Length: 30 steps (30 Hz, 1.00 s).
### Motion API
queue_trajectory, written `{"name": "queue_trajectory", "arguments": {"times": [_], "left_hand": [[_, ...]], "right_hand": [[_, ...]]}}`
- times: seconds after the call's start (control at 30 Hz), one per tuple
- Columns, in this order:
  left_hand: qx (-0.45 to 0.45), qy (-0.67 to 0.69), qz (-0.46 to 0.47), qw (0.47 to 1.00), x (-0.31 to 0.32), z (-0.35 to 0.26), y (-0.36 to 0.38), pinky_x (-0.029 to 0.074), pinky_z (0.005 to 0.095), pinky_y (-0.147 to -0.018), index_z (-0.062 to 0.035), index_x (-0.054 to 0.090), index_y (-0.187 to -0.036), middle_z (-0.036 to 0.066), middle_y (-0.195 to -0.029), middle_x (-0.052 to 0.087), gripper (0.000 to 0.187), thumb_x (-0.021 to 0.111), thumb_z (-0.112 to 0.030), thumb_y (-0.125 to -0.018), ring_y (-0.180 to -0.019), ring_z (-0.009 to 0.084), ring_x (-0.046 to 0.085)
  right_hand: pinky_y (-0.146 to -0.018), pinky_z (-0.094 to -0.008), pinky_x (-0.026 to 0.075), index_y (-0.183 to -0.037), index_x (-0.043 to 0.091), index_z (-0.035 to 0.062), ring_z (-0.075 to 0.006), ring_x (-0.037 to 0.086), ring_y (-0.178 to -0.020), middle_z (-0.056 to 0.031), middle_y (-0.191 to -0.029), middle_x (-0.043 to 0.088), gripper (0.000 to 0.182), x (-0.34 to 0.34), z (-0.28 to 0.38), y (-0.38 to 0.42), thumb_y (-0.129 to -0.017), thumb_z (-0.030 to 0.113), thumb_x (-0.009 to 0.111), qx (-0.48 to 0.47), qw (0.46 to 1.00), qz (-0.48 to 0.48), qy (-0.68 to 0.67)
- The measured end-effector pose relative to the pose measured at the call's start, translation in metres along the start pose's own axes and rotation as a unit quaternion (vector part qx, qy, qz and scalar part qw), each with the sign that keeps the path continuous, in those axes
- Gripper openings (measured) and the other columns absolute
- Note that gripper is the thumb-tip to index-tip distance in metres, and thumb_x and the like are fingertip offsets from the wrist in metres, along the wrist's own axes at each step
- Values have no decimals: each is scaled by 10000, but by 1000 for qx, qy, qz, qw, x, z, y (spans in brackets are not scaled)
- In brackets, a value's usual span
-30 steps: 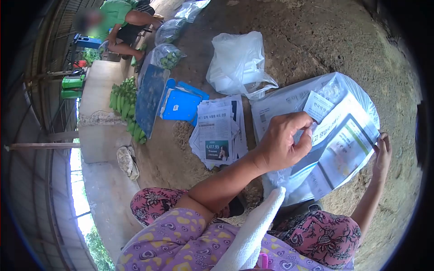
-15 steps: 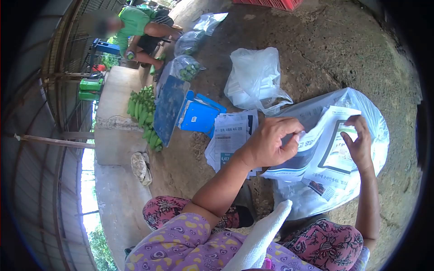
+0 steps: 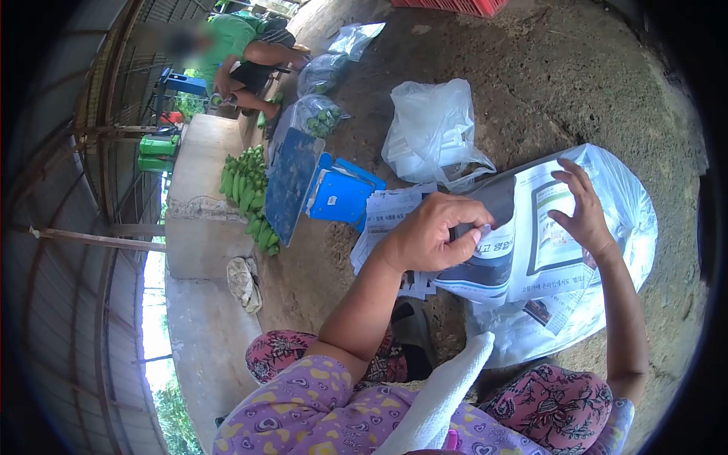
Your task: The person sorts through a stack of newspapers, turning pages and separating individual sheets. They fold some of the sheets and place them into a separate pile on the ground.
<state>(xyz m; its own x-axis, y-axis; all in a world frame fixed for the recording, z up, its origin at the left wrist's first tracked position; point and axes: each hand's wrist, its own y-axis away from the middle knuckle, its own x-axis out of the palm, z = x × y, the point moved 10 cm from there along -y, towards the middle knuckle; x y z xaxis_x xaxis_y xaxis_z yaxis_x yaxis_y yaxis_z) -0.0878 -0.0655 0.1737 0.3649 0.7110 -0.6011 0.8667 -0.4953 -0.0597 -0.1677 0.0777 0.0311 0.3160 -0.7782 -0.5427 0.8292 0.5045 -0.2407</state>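
My left hand [image 3: 444, 233] is closed in a pinch over the left edge of a newspaper sheet [image 3: 542, 265]. A small pale bit shows between its thumb and finger, too small to name. My right hand [image 3: 582, 208] is open, fingers spread and curved, over the sheet's right part. The sheet lies on a large, bulging clear plastic bag [image 3: 633, 220] on the ground; what fills the bag is mostly hidden. Beside my left hand is a stack of newspaper sheets [image 3: 379, 220], partly covered by the hand and forearm.
A blue scale [image 3: 341, 189] with a flat plate [image 3: 292, 182] stands left of the papers, beside green bananas [image 3: 246, 182]. A white plastic bag [image 3: 432, 133] lies ahead, filled bags [image 3: 318, 114] farther off. A person in green [image 3: 231, 45] crouches there. A red crate [image 3: 455, 6] is at the top.
The newspaper sheet, raised and creased between my hands before, now lies flatter on the bag. My right hand has let go of it and opened. My left hand has shifted slightly left.
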Motion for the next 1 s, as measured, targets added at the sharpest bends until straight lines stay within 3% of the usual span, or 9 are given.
{"name": "queue_trajectory", "arguments": {"times": [0.1, 0.23, 0.33, 0.4, 0.47, 0.53, 0.6, 0.77, 1.0], "left_hand": [[11, 74, 31, 997, 18, -17, -5, 497, 317, -679, 21, 585, -822, 138, -850, 664, 138, 525, -77, -747, -736, 262, 646], [21, 153, 91, 984, 33, -30, -9, 501, 322, -689, 12, 585, -817, 144, -869, 668, 141, 528, -99, -751, -764, 255, 653], [-15, 127, 61, 990, 13, -16, -3, 494, 308, -693, 16, 582, -815, 127, -881, 668, 142, 529, -104, -761, -779, 217, 643], [-46, 101, 29, 993, -7, 4, 7, 487, 295, -690, 23, 580, -818, 111, -876, 663, 131, 522, -85, -774, -787, 180, 628], [-175, 37, -39, 983, -27, 54, 26, 472, 278, -676, 22, 587, -834, 91, -849, 648, 103, 518, -47, -800, -793, 141, 601], [-290, -169, -52, 940, -45, 90, 39, 477, 307, -666, -6, 585, -862, 113, -816, 638, 70, 572, -52, -812, -764, 161, 602], [-184, -384, -126, 896, -55, 89, 39, 475, 329, -751, -45, 567, -1019, 153, -1114, 609, 224, 602, -62, -798, -953, 265, 604], [-41, -332, -58, 940, 25, 34, -19, 371, 394, -994, -63, 542, -1175, 126, -1320, 497, 428, 669, -118, -770, -1216, 302, 468], [-86, -276, 103, 952, 109, 65, -61, 294, 480, -1025, -45, 595, -946, 120, -893, 626, 201, 575, -232, -876, -949, 305, 571]], "right_hand": [[-1076, -425, 339, -1193, 525, 120, -299, 378, -1301, -88, -1330, 471, 620, -5, 37, -10, -626, 60, 770, -48, 998, -8, -30], [-1105, -537, 228, -1012, 610, 72, -301, 471, -1220, -96, -1118, 618, 367, 33, 38, -14, -685, 166, 747, -85, 981, 176, -6], [-1065, -474, 315, -903, 618, 42, -298, 557, -1094, -105, -997, 654, 271, 35, 8, -7, -691, 151, 746, -48, 982, 174, -60], [-872, -393, 441, -879, 595, 21, -279, 607, -903, -117, -881, 654, 230, 24, -8, 0, -714, 111, 728, 0, 983, 138, -125], [-774, -352, 458, -861, 571, 7, -268, 600, -818, -124, -848, 641, 212, 14, -9, 9, -727, 85, 715, 126, 959, 174, -184], [-698, -333, 457, -890, 575, -7, -242, 589, -735, -133, -837, 636, 207, -2, -3, 8, -753, 87, 700, 78, 985, 118, -99], [-707, -327, 462, -922, 587, -17, -225, 600, -744, -133, -822, 637, 228, -10, -1, 10, -756, 91, 699, 24, 993, 79, -90], [-671, -319, 478, -917, 619, -6, -237, 624, -708, -135, -787, 646, 197, 13, -13, 21, -776, 109, 693, 50, 984, 140, -102], [-664, -354, 491, -921, 633, 27, -283, 634, -697, -129, -758, 648, 210, 12, 4, 32, -754, 132, 705, 19, 984, 173, -28]]}}
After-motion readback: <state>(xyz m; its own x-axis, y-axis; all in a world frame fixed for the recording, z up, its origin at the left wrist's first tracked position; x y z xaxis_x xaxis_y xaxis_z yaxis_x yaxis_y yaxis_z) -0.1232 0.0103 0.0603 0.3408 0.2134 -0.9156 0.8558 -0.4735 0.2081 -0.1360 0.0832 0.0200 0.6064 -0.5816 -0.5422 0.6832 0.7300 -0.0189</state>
